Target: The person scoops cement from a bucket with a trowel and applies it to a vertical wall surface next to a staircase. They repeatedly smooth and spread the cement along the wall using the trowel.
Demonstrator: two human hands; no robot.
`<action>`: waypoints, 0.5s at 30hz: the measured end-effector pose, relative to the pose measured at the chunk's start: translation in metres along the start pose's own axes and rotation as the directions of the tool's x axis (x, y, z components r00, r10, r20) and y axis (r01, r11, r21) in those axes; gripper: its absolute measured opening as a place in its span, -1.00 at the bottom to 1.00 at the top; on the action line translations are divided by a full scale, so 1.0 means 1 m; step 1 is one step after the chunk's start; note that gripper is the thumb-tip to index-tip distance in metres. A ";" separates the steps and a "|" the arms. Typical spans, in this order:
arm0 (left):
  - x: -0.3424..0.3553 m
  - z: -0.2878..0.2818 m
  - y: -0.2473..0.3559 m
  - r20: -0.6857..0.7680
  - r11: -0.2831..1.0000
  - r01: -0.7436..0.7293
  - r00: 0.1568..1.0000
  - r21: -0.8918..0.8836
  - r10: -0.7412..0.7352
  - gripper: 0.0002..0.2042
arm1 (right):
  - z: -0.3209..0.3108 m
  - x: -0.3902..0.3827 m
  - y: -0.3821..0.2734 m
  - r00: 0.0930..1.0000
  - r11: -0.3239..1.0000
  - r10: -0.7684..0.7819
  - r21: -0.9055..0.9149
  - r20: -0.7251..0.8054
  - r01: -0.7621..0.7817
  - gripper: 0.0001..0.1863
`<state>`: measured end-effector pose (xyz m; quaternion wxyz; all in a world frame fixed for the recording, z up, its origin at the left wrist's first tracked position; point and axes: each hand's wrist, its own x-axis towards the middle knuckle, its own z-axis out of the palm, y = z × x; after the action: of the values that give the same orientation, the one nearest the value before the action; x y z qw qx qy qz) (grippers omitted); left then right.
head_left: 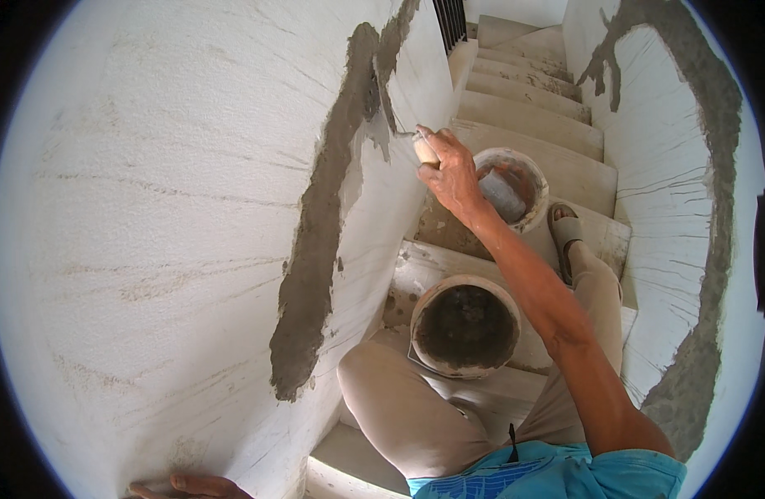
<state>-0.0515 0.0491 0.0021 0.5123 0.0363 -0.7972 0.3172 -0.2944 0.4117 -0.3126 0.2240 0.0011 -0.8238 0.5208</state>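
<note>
My right hand (456, 175) is closed around the pale rounded handle of a trowel (425, 150). Its thin metal blade, seen almost edge-on, lies at the left wall beside the upper part of a long strip of wet grey mortar (312, 249). At the lower left, partly cut off by the picture's edge, my left hand (195, 486) rests against the white wall with fingers stretched out and nothing in it. Below my right forearm stands a bucket of dark grey mortar (466, 328).
Farther up, a second bucket (532, 218) holds a grey object in brownish contents. Pale stairs (532, 116) climb between the two walls, and my sandalled foot (565, 233) is beside that bucket. Another curved mortar band (719, 208) marks the right wall. A black railing (451, 21) shows at the top.
</note>
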 end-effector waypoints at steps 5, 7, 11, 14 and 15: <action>-0.001 0.002 -0.004 -0.018 0.998 0.013 1.000 0.059 -0.012 -0.39 | -0.010 -0.018 -0.002 0.993 0.979 0.054 0.192 0.108 -0.074 -0.36; -0.002 0.003 -0.007 -0.017 0.997 -0.002 1.000 0.073 0.003 -0.39 | -0.013 -0.025 -0.004 0.978 0.924 0.134 0.336 0.160 -0.182 -0.35; -0.002 0.003 -0.003 -0.016 0.999 0.000 1.000 0.039 0.001 -0.38 | -0.009 -0.021 0.003 0.949 0.833 0.285 0.455 0.134 -0.314 -0.33; -0.003 0.001 -0.003 0.002 0.999 0.051 0.999 0.006 -0.052 -0.37 | -0.001 0.005 0.018 0.967 0.911 0.253 0.333 0.014 -0.243 -0.33; -0.003 0.001 -0.004 0.013 0.998 0.068 0.998 -0.004 -0.068 -0.37 | 0.002 0.014 0.022 0.975 0.939 0.222 0.277 -0.026 -0.207 -0.33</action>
<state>-0.0493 0.0441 0.0008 0.5179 0.0642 -0.7994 0.2977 -0.3124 0.4229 -0.3269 0.1869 -0.0726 -0.7329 0.6501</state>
